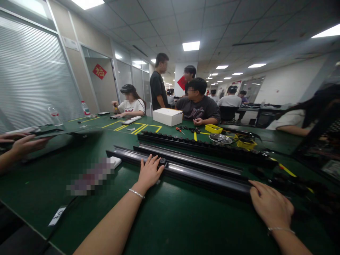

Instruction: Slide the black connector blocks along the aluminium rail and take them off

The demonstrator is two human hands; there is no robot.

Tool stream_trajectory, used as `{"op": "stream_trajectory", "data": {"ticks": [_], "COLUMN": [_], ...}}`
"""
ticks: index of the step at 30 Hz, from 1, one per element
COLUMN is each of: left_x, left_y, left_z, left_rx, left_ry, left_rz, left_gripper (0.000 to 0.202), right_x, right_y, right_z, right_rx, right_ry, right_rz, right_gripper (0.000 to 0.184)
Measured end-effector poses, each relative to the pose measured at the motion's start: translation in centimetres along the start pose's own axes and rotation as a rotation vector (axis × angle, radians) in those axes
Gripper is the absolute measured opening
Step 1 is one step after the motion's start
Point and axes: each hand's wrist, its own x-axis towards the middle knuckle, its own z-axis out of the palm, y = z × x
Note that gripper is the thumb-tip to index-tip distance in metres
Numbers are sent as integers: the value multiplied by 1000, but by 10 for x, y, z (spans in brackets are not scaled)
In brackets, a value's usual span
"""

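Note:
A long black rail (202, 174) with a shiny grey channel lies across the table in front of me. My left hand (150, 173) rests on its left half, fingers stretched and spread. Beside those fingers a small black block (162, 162) with round holes sits on the rail; the fingertips are against or very near it. My right hand (272, 203) is curled around the rail's right end, its fingers together, partly hiding that end. A second, similar rail (186, 156) lies just behind, parallel to the first.
Farther back stands a row of black parts (191, 141). A white box (168, 117), yellow trays (214, 129), a metal bowl (220, 139) and a screwdriver (180, 130) lie beyond. At left, another person's hands (26, 143) hold a dark flat object. A blurred-out item with a cable lies near.

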Motion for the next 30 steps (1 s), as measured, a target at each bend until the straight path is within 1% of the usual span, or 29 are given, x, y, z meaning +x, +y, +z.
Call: {"op": "stream_trajectory", "data": {"ticks": [6,11,17,25,30], "left_x": [-2,-2,-2,-4,-5], "left_y": [8,10,13,23,28], "left_z": [0,1,1,2,2], "left_rx": [-4,-13,-15,-18,-21], "left_ry": [13,18,21,47,28], "left_rz": [42,52,49,77,70], "left_gripper": [46,46,47,47,48], "right_x": [0,0,-1,0,-3], "right_y": [-1,0,-1,-3,-9], "right_z": [-1,-1,1,-3,-5], "right_rx": [-11,-27,-35,-44,-30], "right_ry": [-2,-20,41,-20,-9], "right_rz": [14,12,-14,27,33], "right_gripper": [45,45,43,45,44]}}
